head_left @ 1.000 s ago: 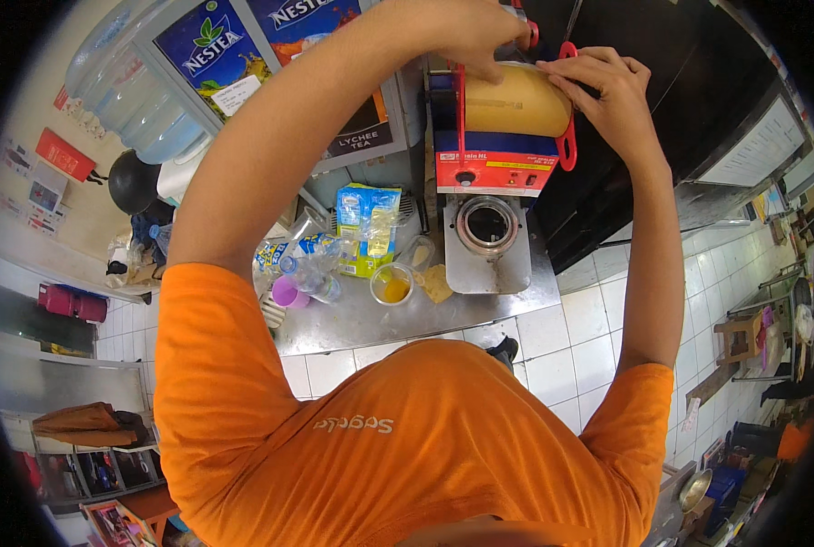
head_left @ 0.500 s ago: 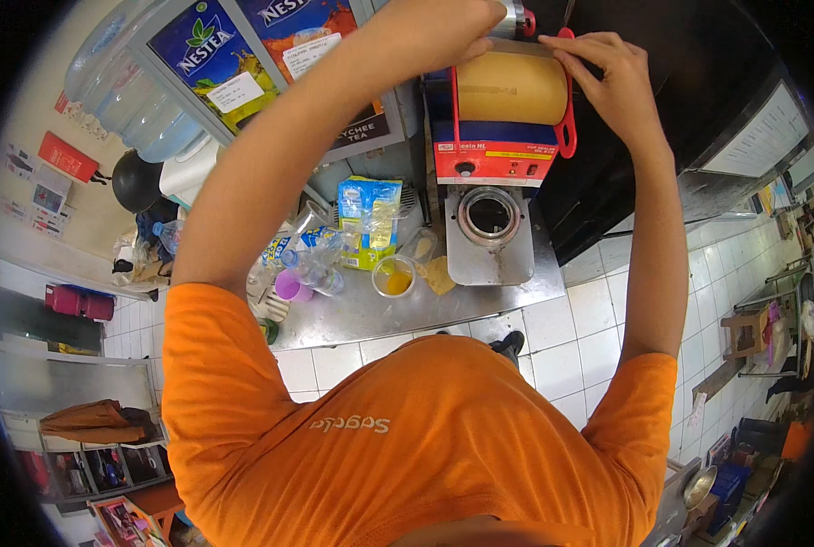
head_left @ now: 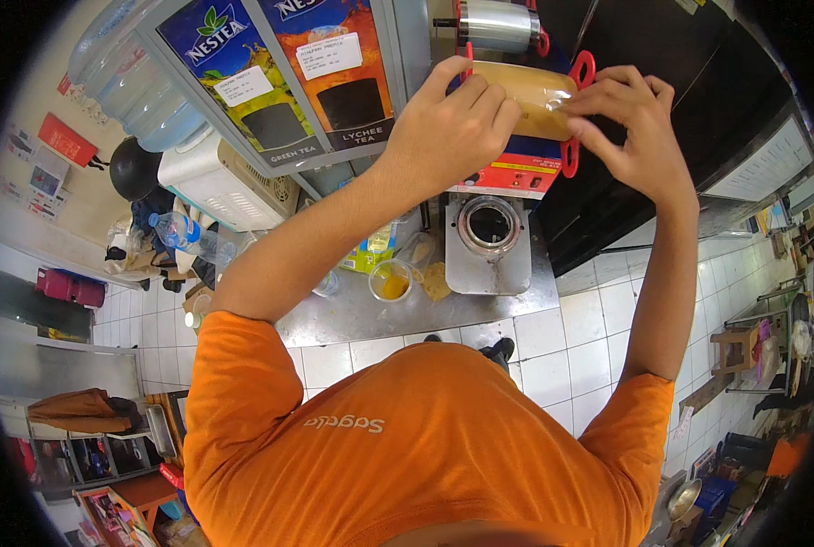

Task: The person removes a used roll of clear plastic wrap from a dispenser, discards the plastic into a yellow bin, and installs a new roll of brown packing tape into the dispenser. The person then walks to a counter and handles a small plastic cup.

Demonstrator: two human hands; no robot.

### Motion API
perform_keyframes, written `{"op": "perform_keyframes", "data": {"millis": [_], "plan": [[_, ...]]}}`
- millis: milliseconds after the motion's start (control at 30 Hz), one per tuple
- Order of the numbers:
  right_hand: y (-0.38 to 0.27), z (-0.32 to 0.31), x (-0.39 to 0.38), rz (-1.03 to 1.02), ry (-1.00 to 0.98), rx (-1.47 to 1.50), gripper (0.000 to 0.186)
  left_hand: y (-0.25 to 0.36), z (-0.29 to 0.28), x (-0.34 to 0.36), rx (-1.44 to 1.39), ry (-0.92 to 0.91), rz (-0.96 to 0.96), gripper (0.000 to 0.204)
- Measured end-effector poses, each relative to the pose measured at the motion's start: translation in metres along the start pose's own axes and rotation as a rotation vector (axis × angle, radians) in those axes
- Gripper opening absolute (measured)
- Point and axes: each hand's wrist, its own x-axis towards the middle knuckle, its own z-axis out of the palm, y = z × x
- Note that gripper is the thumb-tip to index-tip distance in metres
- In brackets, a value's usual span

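Observation:
A red and blue cup sealing machine (head_left: 515, 173) stands on the metal counter, a tan roll of glossy sealing film (head_left: 522, 80) mounted between its red end pieces. My left hand (head_left: 462, 118) is closed, its fingers curled over the front of the roll's left part. At the right end, my right hand (head_left: 628, 128) is also closed, pinching the film's edge between thumb and fingers. Light glints off the film between my hands. Below, the sealer's metal tray with a round cup opening (head_left: 491, 225) holds no cup.
A shiny metal roller (head_left: 498, 25) sits behind the film roll. On the counter (head_left: 352, 319) are a clear cup of orange drink (head_left: 391, 281) and a green pouch (head_left: 370, 251), partly behind my left arm. A tea dispenser (head_left: 334, 73) stands left; a black surface (head_left: 644, 100) rises right.
Both hands have come down from the top of the sealer to the front of the film roll. The view has shifted, and more of the metal roller and the dispenser shows.

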Motion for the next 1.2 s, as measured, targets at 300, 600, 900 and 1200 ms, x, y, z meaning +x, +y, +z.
{"op": "perform_keyframes", "data": {"millis": [300, 600, 900, 1200], "plan": [[0.018, 0.035, 0.079, 0.021, -0.395, -0.013, 0.072, 0.035, -0.015, -0.022, 0.018, -0.157, -0.064, 0.016], [0.014, 0.054, 0.099, 0.096, -0.703, 0.111, 0.093, 0.068, -0.011, -0.052, -0.166, -0.274, -0.135, 0.037], [-0.035, 0.071, 0.046, 0.043, -0.093, -0.425, 0.074, 0.035, -0.043, -0.021, -0.372, -0.198, -0.094, 0.024], [-0.065, 0.101, 0.009, 0.168, 0.147, -0.723, 0.052, -0.056, 0.005, 0.072, -0.409, -0.69, 0.052, 0.023]]}}
